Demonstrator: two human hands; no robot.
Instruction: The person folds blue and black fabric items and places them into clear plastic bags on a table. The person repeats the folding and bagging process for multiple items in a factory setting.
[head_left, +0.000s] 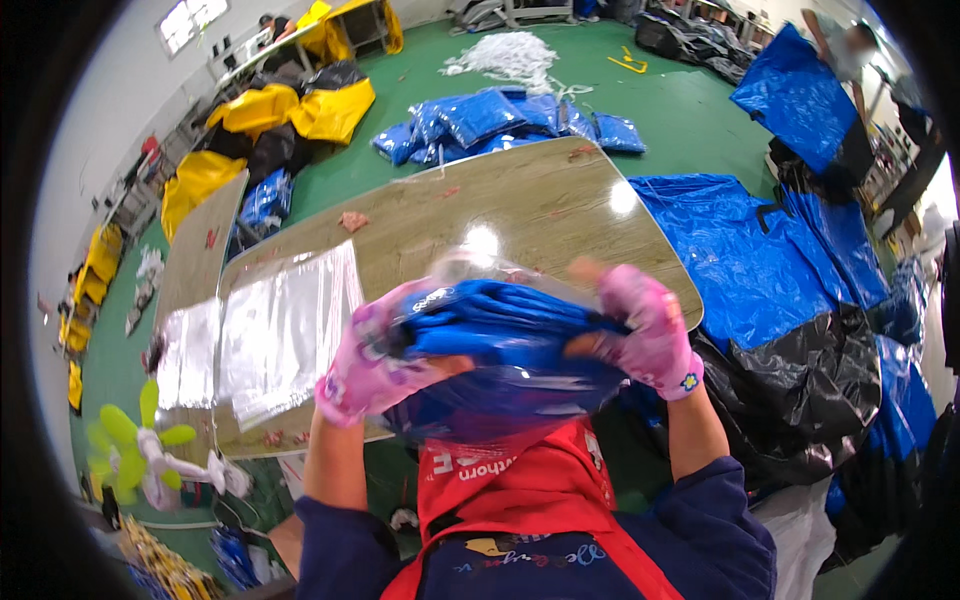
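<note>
A folded bundle of blue plastic sheeting (502, 322), inside a clear plastic bag (495, 397), is held up over the near edge of the wood-patterned table (525, 187). Its lower part is blurred. My left hand (382, 352), in a pink flowered fingerless glove, grips the bundle's left end. At the right end my right hand (645, 330), gloved alike, has its lower fingers on the bundle; one finger is raised above it and blurred. Flat clear plastic bags (285, 322) lie stacked on the table to the left. A crumpled pinkish scrap (353, 220) lies farther back.
Bagged blue bundles (480, 120) lie on the floor behind the table. Blue sheeting (735, 255) and black sheeting (795, 397) are heaped at the right. A green-bladed fan (146, 442) stands near the left corner. A co-worker (844, 52) holds blue sheeting at the upper right.
</note>
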